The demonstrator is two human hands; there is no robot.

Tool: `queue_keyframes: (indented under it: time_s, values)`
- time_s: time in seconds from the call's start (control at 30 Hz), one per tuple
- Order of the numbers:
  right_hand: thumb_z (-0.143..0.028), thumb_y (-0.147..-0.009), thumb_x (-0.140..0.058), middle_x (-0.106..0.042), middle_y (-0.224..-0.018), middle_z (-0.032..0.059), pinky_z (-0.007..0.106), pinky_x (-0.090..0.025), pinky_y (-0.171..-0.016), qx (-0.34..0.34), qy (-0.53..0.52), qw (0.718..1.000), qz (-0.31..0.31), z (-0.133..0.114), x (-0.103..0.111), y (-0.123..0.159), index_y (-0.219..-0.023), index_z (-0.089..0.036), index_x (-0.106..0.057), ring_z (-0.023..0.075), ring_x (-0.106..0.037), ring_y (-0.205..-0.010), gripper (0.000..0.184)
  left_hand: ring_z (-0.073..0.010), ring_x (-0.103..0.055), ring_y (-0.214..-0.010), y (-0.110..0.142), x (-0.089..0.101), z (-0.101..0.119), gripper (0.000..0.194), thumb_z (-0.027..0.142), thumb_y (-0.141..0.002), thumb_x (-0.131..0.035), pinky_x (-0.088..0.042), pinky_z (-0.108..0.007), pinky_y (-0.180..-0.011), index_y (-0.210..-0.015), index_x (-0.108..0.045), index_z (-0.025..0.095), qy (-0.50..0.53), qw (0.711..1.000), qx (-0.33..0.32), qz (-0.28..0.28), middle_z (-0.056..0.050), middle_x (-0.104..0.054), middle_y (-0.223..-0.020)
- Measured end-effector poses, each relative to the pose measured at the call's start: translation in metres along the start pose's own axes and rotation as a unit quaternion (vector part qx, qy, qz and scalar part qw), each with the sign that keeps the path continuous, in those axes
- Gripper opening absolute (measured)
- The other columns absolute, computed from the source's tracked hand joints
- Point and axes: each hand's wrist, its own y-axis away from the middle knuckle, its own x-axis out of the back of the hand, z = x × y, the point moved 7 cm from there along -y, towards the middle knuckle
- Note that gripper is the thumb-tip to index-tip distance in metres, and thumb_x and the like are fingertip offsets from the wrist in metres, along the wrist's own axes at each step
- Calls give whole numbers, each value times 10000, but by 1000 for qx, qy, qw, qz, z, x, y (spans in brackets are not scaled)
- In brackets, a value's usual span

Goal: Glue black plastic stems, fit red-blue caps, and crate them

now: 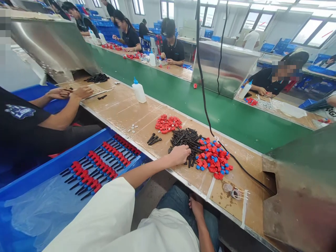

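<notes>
The right hand (195,207) is held low by the lap (172,199), loosely curled, its grip hidden; the left hand (180,154) is extended, back uppermost, over the surface (141,119), fingers narrowed at the black parts' (185,137) near side; whether one is held cannot be told; a single part is probably best pinched and lifted clear, so that the adjacent red-and-blue pieces (214,159) are not dragged; beyond, red pieces (168,123) are heaped.

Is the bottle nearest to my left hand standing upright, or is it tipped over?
Upright: the white bottle stands on its base, blue cap at the top.
</notes>
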Motion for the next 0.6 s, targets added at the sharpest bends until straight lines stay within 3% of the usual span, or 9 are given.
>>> queue_keyframes:
  time_s: [0.1,0.27,0.47,0.6]
  values:
    - [-402,-950,-627,-649,-1143,61,371,-580,-803,11,3,999,-34,1,-4,-2,-1179,-169,-624,195,-658,-950,326,-189,-654,-951,-11,15,-7,247,220,-957,-487,-522,-293,-864,-1051,-715,220,15,1000,9,25,-56,-688,-1025]
    - [-383,-962,-616,-658,-1054,50,323,-577,-730,49,-7,998,-48,-2,-7,-6,-1143,-155,-623,150,-653,-845,291,-231,-578,-1199,-43,32,6,251,272,-901,-596,-493,-309,-994,-1119,-721,268,4,999,-16,29,-49,-657,-1212]
    - [-394,-958,-620,-666,-1008,38,306,-572,-702,76,-28,996,-44,-2,1,-4,-1098,-152,-637,141,-651,-806,280,-331,-613,-1161,-64,23,28,335,147,-787,-654,-526,-406,-964,-1117,-704,131,-26,1000,8,-11,-193,-647,-1202]
    - [-389,-957,-622,-665,-1002,36,302,-571,-696,80,-31,996,-38,-1,7,-2,-1092,-152,-638,140,-649,-801,274,-312,-654,-1103,-63,16,26,318,125,-774,-643,-529,-369,-935,-1087,-701,123,-8,999,30,-19,-190,-688,-1143]
